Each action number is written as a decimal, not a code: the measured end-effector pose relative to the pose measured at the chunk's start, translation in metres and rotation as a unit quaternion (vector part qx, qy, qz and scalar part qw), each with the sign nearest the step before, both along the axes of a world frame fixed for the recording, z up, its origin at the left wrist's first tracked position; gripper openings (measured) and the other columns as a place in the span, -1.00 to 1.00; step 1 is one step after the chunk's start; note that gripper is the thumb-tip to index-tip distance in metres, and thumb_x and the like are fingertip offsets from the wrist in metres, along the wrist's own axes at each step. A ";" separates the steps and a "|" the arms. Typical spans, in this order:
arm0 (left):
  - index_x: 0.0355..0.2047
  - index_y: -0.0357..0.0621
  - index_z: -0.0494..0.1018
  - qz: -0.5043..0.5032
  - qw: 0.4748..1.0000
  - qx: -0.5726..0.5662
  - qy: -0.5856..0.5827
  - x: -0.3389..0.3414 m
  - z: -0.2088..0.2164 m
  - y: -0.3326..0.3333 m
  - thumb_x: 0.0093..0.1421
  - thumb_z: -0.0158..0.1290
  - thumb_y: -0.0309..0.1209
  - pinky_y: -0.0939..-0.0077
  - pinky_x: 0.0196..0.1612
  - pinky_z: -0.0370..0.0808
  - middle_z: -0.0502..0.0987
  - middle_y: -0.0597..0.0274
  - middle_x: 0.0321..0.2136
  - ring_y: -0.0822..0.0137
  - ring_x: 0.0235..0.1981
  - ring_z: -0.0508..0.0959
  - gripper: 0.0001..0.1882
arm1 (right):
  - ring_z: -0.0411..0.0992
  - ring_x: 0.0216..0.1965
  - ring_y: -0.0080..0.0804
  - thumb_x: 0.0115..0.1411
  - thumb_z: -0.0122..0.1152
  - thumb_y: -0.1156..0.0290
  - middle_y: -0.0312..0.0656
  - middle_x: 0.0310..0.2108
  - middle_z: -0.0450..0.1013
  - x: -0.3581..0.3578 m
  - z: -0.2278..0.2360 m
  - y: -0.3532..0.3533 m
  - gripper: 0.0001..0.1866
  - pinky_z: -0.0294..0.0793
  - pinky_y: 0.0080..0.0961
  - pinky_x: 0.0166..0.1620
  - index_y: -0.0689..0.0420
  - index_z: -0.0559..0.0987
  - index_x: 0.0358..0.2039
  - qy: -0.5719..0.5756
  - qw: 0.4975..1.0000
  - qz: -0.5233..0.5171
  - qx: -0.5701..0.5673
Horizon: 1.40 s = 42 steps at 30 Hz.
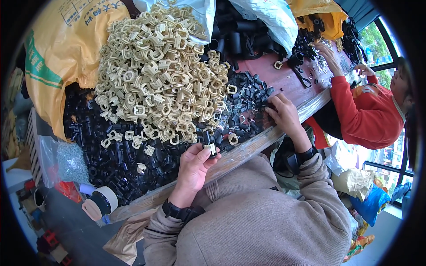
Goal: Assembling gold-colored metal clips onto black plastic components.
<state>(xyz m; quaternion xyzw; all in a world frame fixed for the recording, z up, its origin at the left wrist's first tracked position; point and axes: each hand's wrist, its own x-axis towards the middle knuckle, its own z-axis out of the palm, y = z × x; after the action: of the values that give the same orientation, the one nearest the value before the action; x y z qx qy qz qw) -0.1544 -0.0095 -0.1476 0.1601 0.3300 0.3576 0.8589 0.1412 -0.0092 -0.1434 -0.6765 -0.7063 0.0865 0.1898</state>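
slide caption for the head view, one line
Left hand holds a black-and-cream part near heaped cream clips, right hand at small black pieces.

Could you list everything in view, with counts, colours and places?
Table: one, reddish with wooden edge, centre
Plastic loops: uncountable, cream, mostly heaped centrally
Black parts: uncountable, black, left and front of heap
Small pieces: many, mostly black, right of heap
Held part: one, black and cream, near table edge
Sacks: at least two, yellow, upper left and top right
Plastic bags: at least two, whitish, far side
Cup: one, pale, black band, left corner
Person: one, red top, right
Window panes: several, dark frames, right
Sweater: one, brownish, bottom
Wristbands: two, black, both wrists
Left fingers: one set, bare, pinching held part
Right fingers: one set, bare, at small pieces
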 end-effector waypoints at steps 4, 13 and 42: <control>-0.32 -0.28 0.35 -0.004 1.000 -0.001 0.001 0.000 0.000 0.003 0.06 0.01 -0.42 0.67 -0.37 0.48 0.47 0.05 -0.39 0.33 -0.40 0.50 -0.79 | 0.32 -0.42 -0.10 -0.11 0.14 0.53 -0.08 -0.45 0.29 -0.006 -0.001 0.001 -0.79 0.30 -0.41 -0.38 0.22 0.39 -0.39 0.046 0.999 -0.015 -0.007; -0.34 -0.25 0.38 -0.002 1.000 0.004 -0.011 -0.002 0.003 -0.003 0.05 0.03 -0.43 0.68 -0.36 0.47 0.48 0.11 -0.39 0.36 -0.40 0.51 -0.82 | 0.33 -0.53 -0.34 -0.08 0.13 0.57 -0.16 -0.53 0.29 -0.014 -0.007 -0.006 -0.77 0.30 -0.56 -0.44 0.23 0.39 -0.35 0.084 0.996 0.014 0.016; -0.30 -0.21 0.41 -0.044 0.998 -0.006 -0.034 0.000 0.009 -0.016 0.03 0.06 -0.47 0.62 -0.32 0.49 0.49 0.24 -0.40 0.36 -0.38 0.52 -0.81 | 0.28 -0.52 -0.54 -0.10 0.26 0.42 -0.25 -0.45 0.35 -0.121 0.045 -0.012 -0.78 0.29 -0.62 -0.44 0.19 0.50 -0.40 0.384 0.904 0.190 -0.010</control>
<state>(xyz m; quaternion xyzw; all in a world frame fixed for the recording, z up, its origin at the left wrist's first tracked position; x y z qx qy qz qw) -0.1544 -0.0250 -0.1382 0.1573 0.2950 0.3227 0.8855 0.0199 -0.0212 -0.0988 -0.4460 -0.6931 0.3811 0.4189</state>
